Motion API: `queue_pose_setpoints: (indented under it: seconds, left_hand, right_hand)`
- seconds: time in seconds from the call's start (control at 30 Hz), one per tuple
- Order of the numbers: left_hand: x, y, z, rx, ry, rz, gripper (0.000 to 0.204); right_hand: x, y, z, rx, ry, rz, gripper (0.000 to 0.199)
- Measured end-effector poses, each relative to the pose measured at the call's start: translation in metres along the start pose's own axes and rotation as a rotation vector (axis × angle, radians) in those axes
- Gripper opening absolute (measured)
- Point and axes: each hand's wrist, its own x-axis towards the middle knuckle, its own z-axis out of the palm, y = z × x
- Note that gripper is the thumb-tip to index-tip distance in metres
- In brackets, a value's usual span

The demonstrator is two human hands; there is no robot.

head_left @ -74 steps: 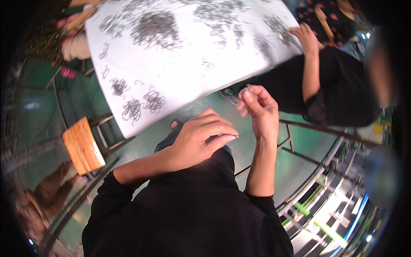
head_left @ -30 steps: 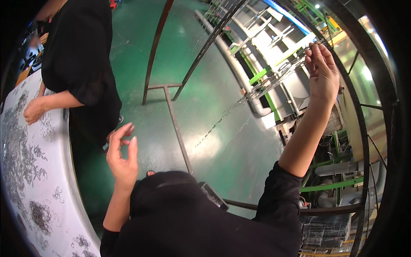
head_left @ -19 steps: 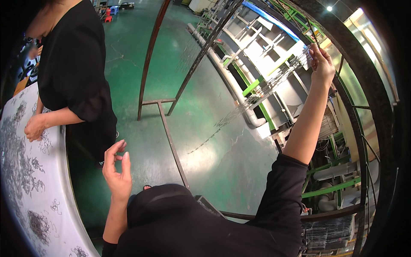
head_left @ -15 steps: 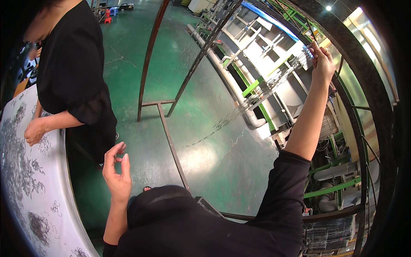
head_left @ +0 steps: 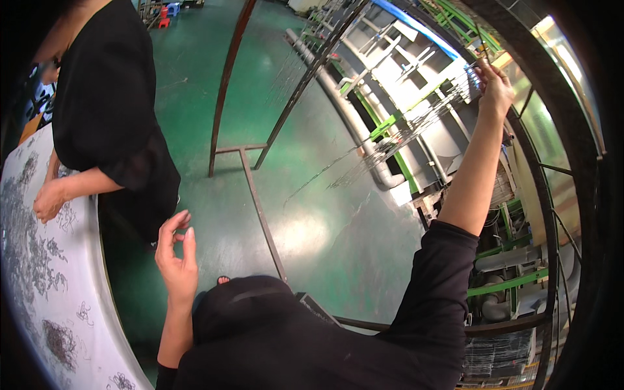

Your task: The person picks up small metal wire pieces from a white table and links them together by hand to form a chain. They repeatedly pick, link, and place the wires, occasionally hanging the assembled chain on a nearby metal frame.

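Observation:
My right hand (head_left: 493, 83) is raised high at the upper right, shut on a bundle of thin silvery chains (head_left: 448, 104) beside a dark metal rack bar (head_left: 552, 214). Fine strands (head_left: 338, 179) trail from it down and left over the green floor. My left hand (head_left: 177, 255) is held up at the lower left near the table's edge, thumb and forefinger close together. Whether a strand is pinched there is too fine to tell. Black sleeves cover both my arms.
A white table (head_left: 97, 325) with several dark tangles of chain (head_left: 60, 341) curves along the left. Another person in black (head_left: 107, 117) stands by it, one hand (head_left: 49, 198) on the tabletop. A brown metal frame (head_left: 250, 188) crosses the green floor (head_left: 312, 227); pipes and green racking fill the right.
From working together at the table, my right hand has swung far to the right and risen, drawing the chains up to the rack. My left hand stayed low with fingers close together.

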Motion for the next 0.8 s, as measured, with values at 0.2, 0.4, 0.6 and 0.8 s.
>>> queue_pose_setpoints:
  seconds: [0.2,0.4,0.6,0.8]
  left_hand:
    - [-0.003,-0.009,-0.003,0.014,-0.004,-0.009,0.027]
    - [-0.008,-0.021,-0.011,0.073,-0.015,-0.047,0.026]
    - [-0.018,-0.033,-0.025,0.189,-0.048,-0.173,0.024]
    - [-0.021,-0.034,-0.022,0.239,-0.067,-0.201,0.022]
  right_hand:
    - [-0.008,-0.002,-0.001,-0.005,-0.008,-0.145,0.029]
    - [-0.106,0.02,-0.039,-0.213,0.073,-0.224,0.026]
    - [-0.339,0.215,-0.069,-0.403,-0.083,0.53,0.02]
    - [-0.479,0.324,-0.063,-0.362,-0.289,0.908,0.041]
